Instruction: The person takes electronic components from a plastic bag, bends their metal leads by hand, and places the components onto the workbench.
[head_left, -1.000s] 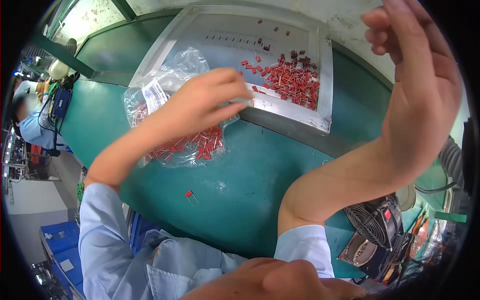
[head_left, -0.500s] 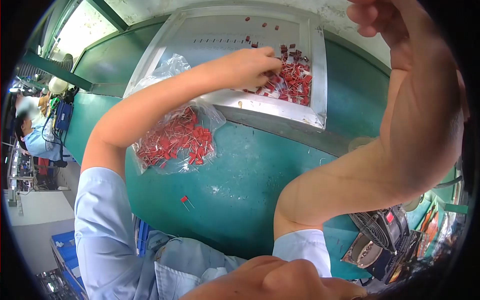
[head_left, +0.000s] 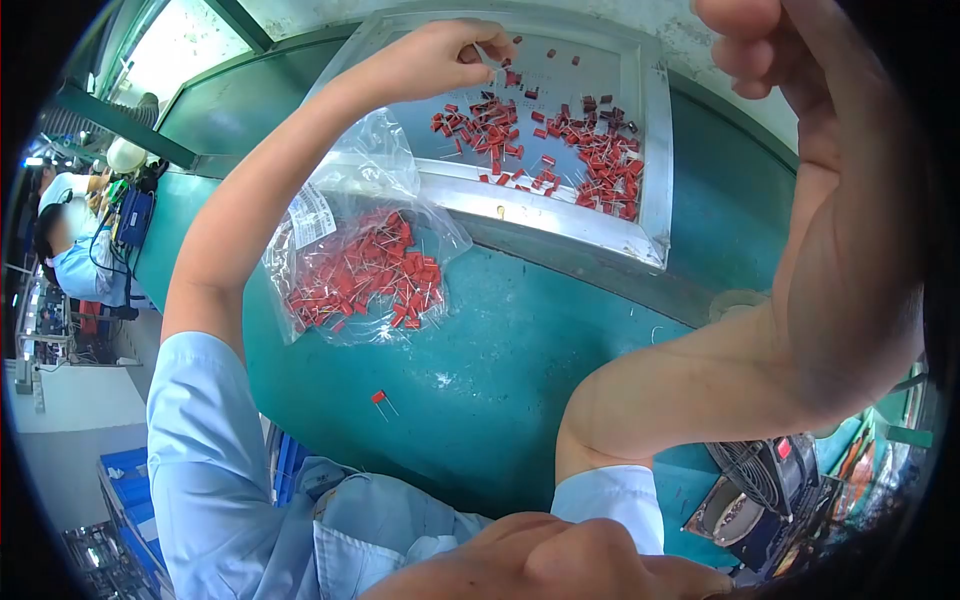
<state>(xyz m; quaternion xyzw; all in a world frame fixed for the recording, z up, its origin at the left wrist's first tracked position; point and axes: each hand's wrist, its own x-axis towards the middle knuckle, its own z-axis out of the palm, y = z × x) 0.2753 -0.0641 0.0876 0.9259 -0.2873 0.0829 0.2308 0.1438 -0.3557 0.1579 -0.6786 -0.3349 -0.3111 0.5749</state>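
My left hand (head_left: 455,60) is over the back of a metal-framed panel (head_left: 655,150), its fingers and thumb curled together. A small red capacitor (head_left: 507,63) shows at its fingertips, partly hidden by them. Another red capacitor (head_left: 512,78) is just beside the thumb, near a row of small dark marks. Loose red capacitors (head_left: 605,165) with thin wire leads lie heaped on the panel's right half, and a second cluster (head_left: 480,125) lies left of them. My right hand (head_left: 750,50) is raised close to the camera, fingers bent; the top edge cuts it off, hiding anything in it.
A clear plastic bag (head_left: 355,275) full of red capacitors lies before the panel on the green table (head_left: 520,350). One single capacitor (head_left: 378,397) lies nearer me. A black device with coiled cable (head_left: 765,480) stands at right. Another person (head_left: 80,250) sits far left.
My left hand has moved from the capacitor heap leftward to the back of the panel, uncovering the second cluster. My right hand stays raised. The view has shifted slightly.
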